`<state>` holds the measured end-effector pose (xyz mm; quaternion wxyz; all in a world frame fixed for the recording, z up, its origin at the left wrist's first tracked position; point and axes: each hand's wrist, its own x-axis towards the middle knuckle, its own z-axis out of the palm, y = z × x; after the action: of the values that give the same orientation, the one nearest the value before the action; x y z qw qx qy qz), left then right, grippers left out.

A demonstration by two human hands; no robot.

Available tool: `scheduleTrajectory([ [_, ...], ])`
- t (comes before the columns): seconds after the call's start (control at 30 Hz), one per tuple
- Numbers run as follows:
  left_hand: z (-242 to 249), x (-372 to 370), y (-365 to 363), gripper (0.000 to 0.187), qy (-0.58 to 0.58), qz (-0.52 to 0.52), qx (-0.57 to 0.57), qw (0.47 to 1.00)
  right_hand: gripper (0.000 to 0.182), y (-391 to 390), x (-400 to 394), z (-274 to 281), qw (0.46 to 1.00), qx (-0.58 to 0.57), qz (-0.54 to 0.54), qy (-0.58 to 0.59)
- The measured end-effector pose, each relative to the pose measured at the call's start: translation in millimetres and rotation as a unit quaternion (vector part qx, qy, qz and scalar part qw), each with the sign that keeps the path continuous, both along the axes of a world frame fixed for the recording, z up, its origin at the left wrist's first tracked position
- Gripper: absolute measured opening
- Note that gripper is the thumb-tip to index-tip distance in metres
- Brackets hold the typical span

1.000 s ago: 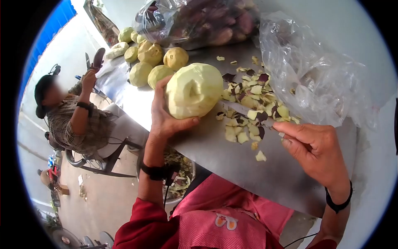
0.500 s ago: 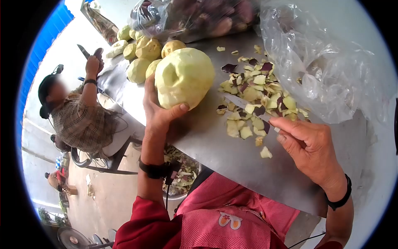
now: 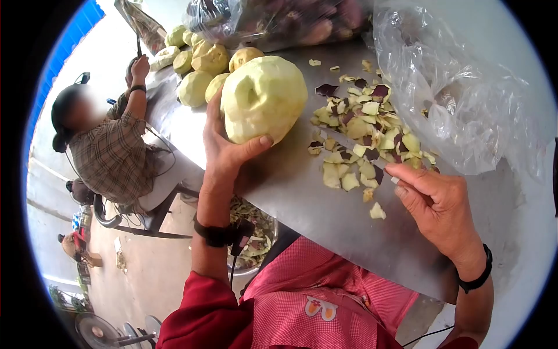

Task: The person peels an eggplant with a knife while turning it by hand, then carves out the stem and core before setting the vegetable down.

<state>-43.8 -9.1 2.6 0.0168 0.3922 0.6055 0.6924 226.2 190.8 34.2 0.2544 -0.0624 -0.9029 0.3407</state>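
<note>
My left hand (image 3: 226,142) holds up a large, round peeled vegetable (image 3: 264,99), pale yellow-green with a hollow in its side. The fingers go behind it, and the thumb presses on its lower front. In my right hand (image 3: 436,200) is a knife (image 3: 344,141), gripped by its handle, the blade pointing left over the peelings. Beneath and around the blade lies a heap of peelings (image 3: 369,125), pale on one face and dark purple on the other. The knife and the vegetable are apart.
Several peeled vegetables (image 3: 195,88) sit at the table's far left. Behind them lies a plastic bag of purple vegetables (image 3: 302,23); clear plastic (image 3: 459,116) spreads right. Below the metal table (image 3: 302,192) stands a basin of scraps (image 3: 256,256). Another person (image 3: 113,157) sits at left with a blade.
The vegetable in my left hand has risen slightly within the view. My right hand and knife have barely moved. The person at left has raised the blade more upright.
</note>
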Motion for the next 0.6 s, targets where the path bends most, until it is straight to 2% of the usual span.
scheduleTrajectory([
  [0.13,1,2,-1,0.11,-0.014,-0.002,0.003,1.0,0.033,-4,1,-1,1.0,-0.009,0.019,-0.008],
  [0.23,1,4,-2,0.108,-0.027,-0.006,0.006,1.0,0.032,-10,3,1,0.997,0.016,0.041,-0.059],
  [0.3,0,3,0,0.107,-0.024,-0.014,0.02,0.999,0.032,-12,3,1,0.992,0.083,0.039,-0.088],
  [0.43,1,-1,-2,0.102,-0.017,-0.011,0.02,1.0,0.032,-12,0,-5,0.988,0.132,-0.009,-0.083],
  [0.6,7,1,-3,0.099,-0.099,-0.008,0.046,0.994,0.03,-8,-6,-9,0.997,0.067,-0.032,0.001],
])
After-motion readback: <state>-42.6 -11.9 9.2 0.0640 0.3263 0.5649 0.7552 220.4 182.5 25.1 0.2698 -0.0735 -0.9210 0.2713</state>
